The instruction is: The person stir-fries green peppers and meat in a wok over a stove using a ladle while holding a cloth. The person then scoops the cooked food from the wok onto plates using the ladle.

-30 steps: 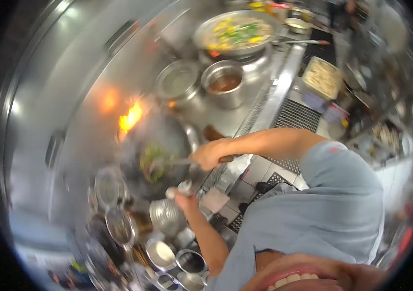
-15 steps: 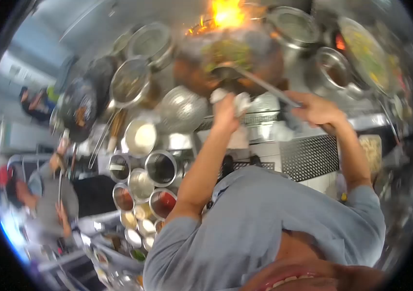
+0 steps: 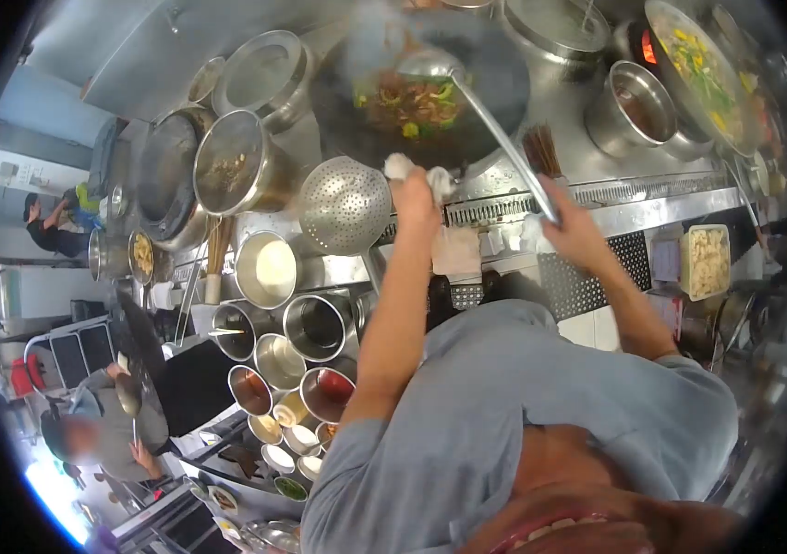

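My left hand (image 3: pixel 417 205) is closed around a white cloth (image 3: pixel 400 167) at the near rim of a large dark wok (image 3: pixel 338 106). My right hand (image 3: pixel 580 235) is wrapped around the handle end of a long metal ladle (image 3: pixel 507 143), which slants away over the wok. The ladle's bowl is above the far part of the stir-fried food (image 3: pixel 417 103), brown pieces with green and yellow bits. Pale smoke or steam rises at the wok's far side. A perforated strainer (image 3: pixel 347 205) lies left of my left hand, and a bamboo brush (image 3: pixel 542 152) is right of the wok.
Left of me are several metal pots of sauces and powders, including one with white contents (image 3: pixel 274 269). A steel pot (image 3: pixel 631 111) and a large pan of vegetables (image 3: pixel 694 78) stand at right. A co-worker (image 3: pixel 112 420) handles a ladle at far left.
The tall flames behind the wok are gone from view. The ladle's bowl has moved to the food's far side, and my right hand has come lower and slightly left. The co-worker's pan has shifted.
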`<state>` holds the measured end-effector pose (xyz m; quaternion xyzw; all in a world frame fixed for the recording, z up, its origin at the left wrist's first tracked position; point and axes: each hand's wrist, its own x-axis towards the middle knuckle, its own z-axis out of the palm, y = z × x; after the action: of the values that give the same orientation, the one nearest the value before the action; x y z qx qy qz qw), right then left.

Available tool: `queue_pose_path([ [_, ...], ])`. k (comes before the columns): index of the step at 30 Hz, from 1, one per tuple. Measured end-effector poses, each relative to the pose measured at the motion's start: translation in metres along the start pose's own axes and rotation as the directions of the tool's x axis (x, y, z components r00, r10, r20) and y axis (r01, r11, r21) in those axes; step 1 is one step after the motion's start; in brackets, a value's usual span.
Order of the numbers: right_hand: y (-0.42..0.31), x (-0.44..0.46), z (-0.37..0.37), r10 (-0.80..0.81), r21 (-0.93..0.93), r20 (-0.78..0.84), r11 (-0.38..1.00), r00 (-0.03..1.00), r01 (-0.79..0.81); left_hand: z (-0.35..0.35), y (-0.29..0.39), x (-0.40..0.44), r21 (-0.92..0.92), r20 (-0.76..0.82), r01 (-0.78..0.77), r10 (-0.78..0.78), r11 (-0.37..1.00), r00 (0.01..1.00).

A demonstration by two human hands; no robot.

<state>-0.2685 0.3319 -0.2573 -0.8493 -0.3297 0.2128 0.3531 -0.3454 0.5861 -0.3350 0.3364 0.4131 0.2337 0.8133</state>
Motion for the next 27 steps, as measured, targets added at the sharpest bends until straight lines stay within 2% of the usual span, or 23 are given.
queue_pose_path([
  [3,0.049,0.008,0.058,0.133,0.137,0.016,0.981,0.991,-0.134,0.005,0.021,0.013,0.061,0.063,0.095,-0.099,0.994,0.993],
  [4,0.049,0.008,0.062,0.132,0.143,0.021,0.981,0.991,-0.134,0.004,0.025,0.004,0.003,0.113,0.148,-0.147,0.989,0.983],
  [6,0.048,0.011,0.069,0.186,0.292,0.036,0.938,0.982,-0.188,-0.02,0.016,0.0,-0.044,0.243,0.256,-0.238,0.966,0.94],
  [7,0.063,0.014,0.072,0.176,0.303,0.048,0.936,0.983,-0.182,-0.031,0.007,-0.029,-0.109,0.17,0.262,-0.242,0.959,0.955],
  [8,0.091,0.035,0.065,-0.042,0.267,-0.079,0.962,0.996,0.062,-0.03,-0.003,-0.06,-0.194,0.082,0.226,-0.213,0.955,0.974],
  [9,0.104,0.039,0.071,-0.222,0.218,-0.205,0.939,0.953,0.265,-0.04,-0.015,-0.085,-0.152,0.127,0.228,-0.21,0.962,0.969],
  [10,0.043,0.034,0.016,0.164,0.536,0.185,0.809,0.969,-0.24,-0.054,-0.028,-0.111,-0.112,0.165,0.233,-0.213,0.966,0.963],
  [11,0.039,0.041,-0.004,0.143,0.541,0.208,0.807,0.968,-0.236,-0.065,-0.04,-0.133,-0.08,0.246,0.248,-0.222,0.965,0.944],
  [13,0.043,0.058,-0.029,-0.002,0.775,0.358,0.559,0.934,-0.295,-0.069,-0.059,-0.173,-0.034,0.226,0.232,-0.219,0.972,0.949],
  [14,0.043,0.068,-0.039,-0.077,0.811,0.426,0.474,0.901,-0.342,-0.076,-0.073,-0.187,-0.059,0.172,0.286,-0.272,0.956,0.947],
  [15,0.039,0.077,-0.04,-0.094,0.807,0.445,0.474,0.891,-0.353,-0.081,-0.085,-0.199,-0.07,0.15,0.274,-0.261,0.959,0.954],
  [17,0.024,0.09,-0.034,-0.037,0.575,0.352,0.797,0.935,-0.184,-0.089,-0.106,-0.217,-0.1,0.047,0.38,-0.377,0.92,0.925],
  [18,0.015,0.094,-0.035,-0.091,0.629,0.431,0.744,0.898,-0.227,-0.093,-0.113,-0.223,-0.112,0.035,0.368,-0.366,0.923,0.93],
  [19,0.006,0.093,-0.03,-0.102,0.627,0.445,0.745,0.89,-0.229,-0.098,-0.119,-0.231,-0.123,-0.084,0.393,-0.404,0.911,0.911],
  [20,-0.004,0.09,-0.024,-0.15,0.662,0.532,0.688,0.833,-0.299,-0.103,-0.124,-0.238,-0.136,-0.199,0.418,-0.438,0.898,0.877],
  [21,-0.014,0.086,-0.019,-0.203,0.682,0.607,0.63,0.769,-0.372,-0.108,-0.129,-0.245,-0.147,-0.206,0.41,-0.433,0.9,0.877],
  [22,-0.022,0.079,-0.011,-0.206,0.678,0.613,0.633,0.763,-0.374,-0.113,-0.133,-0.252,-0.16,-0.185,0.374,-0.4,0.913,0.898],
  [24,-0.034,0.071,0.008,-0.318,0.633,0.714,0.674,0.624,-0.38,-0.125,-0.143,-0.257,-0.186,-0.153,0.324,-0.353,0.928,0.923],
  [25,-0.041,0.065,0.02,-0.324,0.626,0.72,0.685,0.613,-0.373,-0.134,-0.147,-0.262,-0.165,-0.166,0.362,-0.388,0.917,0.907],
  [27,-0.054,0.052,0.047,-0.409,0.614,0.768,0.69,0.494,-0.383,-0.144,-0.15,-0.273,-0.181,-0.184,0.381,-0.412,0.907,0.892],
])
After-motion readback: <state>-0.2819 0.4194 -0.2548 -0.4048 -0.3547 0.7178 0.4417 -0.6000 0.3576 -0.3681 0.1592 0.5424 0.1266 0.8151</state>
